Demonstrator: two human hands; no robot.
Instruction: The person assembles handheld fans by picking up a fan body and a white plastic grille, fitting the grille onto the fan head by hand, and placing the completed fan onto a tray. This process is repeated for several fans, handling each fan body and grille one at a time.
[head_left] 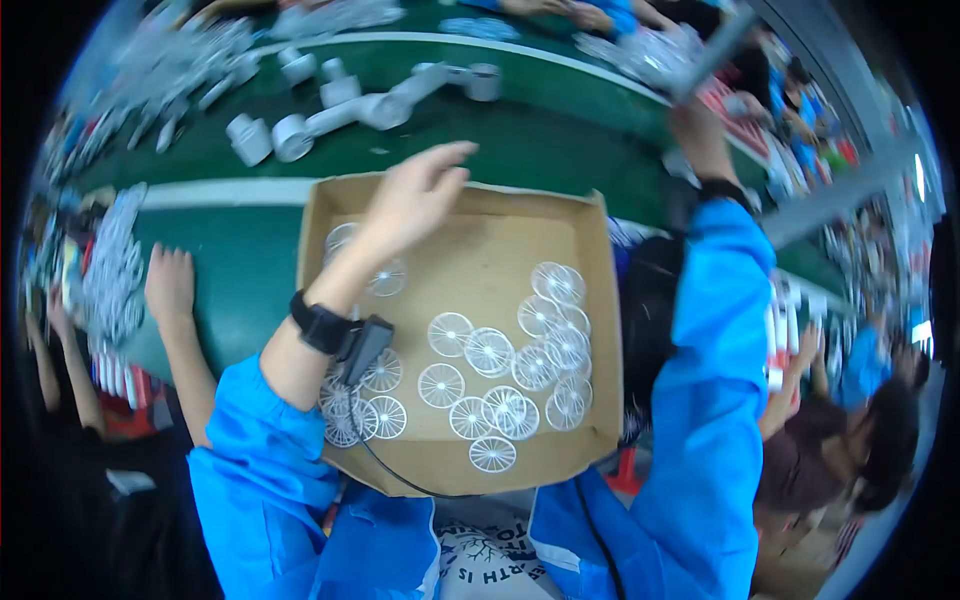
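Note:
A shallow cardboard box [480, 235] sits in front of me, holding several round, whitish spoked plastic grilles [490, 352]. Most of these lie in the right half and along the lower left, some overlapping. Over the box's far left part hovers my left hand [420, 195], fingers and thumb apart with nothing visible in them; a black band with a small device is on that wrist. My right hand [700, 135] reaches far out to the right, beside a grey metal bar [722, 50]. Its fingers are blurred and partly hidden, so their grip is unclear.
White cylindrical plastic parts [385, 108] lie on the green belt [560, 115] beyond the box. Bagged items [160, 60] pile up at far left. Another person's hand [170, 280] rests on the green surface at left. More people sit at right and across the belt.

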